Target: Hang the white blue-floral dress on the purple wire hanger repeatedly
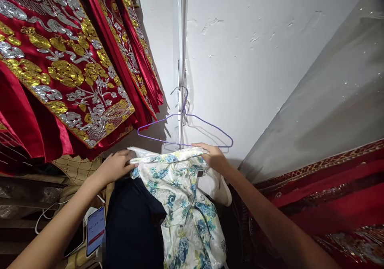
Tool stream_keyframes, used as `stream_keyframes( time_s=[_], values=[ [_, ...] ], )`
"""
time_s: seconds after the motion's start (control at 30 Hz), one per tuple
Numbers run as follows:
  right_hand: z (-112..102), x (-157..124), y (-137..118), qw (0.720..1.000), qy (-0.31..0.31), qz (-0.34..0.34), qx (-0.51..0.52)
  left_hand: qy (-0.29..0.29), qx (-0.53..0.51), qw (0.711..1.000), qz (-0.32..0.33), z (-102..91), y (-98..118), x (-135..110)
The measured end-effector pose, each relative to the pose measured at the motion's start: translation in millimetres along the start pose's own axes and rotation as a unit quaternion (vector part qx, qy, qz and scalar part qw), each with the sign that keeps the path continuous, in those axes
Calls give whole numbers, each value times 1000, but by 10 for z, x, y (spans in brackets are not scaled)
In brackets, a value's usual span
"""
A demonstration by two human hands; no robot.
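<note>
A white garment with blue and green flowers (183,205) hangs down in front of me, over a dark cloth (132,225). My left hand (115,166) grips its top left corner. My right hand (213,156) grips the top right edge, fingers closed on the fabric. Just above the garment a purple wire hanger (192,119) hangs on the white wall, its lower bar close to my right fingers but apart from them, as far as I can tell.
Red robes with gold and silver embroidery (66,69) hang at the upper left. More red embroidered cloth (330,197) lies at the right under clear plastic. A phone (96,229) with a lit screen and a white cable lies at the lower left.
</note>
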State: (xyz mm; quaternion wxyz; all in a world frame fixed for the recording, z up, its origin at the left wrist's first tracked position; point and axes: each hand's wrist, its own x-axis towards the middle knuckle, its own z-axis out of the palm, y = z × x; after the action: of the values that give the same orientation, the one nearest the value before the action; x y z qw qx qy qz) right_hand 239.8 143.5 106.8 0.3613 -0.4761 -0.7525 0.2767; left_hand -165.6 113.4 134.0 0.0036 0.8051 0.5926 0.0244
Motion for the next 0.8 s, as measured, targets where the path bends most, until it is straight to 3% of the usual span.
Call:
stream_keyframes(
  time_s=[0.13,0.27,0.37,0.47,0.53,0.57,0.63,0.7,0.77,0.8],
  values=[
    [-184,-181,-16,998,55,-3,11,118,-59,989,61,-225,86,151],
    [-280,-350,-243,998,46,-31,15,156,-184,963,120,-587,524,276],
    [-309,-459,-395,1000,16,-24,0,228,-222,943,99,-723,852,362],
    [-474,-490,-391,990,127,14,-64,229,-224,944,77,-719,985,445],
    [-679,-446,-332,967,231,62,-93,200,-217,950,99,-693,969,477],
    [-794,-412,-308,959,255,78,-93,194,-208,953,107,-687,940,485],
    [-1004,-346,-301,968,226,86,-68,203,-182,956,108,-695,852,492],
    [-1134,-320,-361,988,125,87,-2,241,-158,954,86,-720,738,505],
    [-1148,-337,-455,989,40,105,95,280,-155,947,34,-739,629,537],
    [-1112,-351,-498,983,32,110,142,281,-165,945,4,-740,591,557]
  ],
)
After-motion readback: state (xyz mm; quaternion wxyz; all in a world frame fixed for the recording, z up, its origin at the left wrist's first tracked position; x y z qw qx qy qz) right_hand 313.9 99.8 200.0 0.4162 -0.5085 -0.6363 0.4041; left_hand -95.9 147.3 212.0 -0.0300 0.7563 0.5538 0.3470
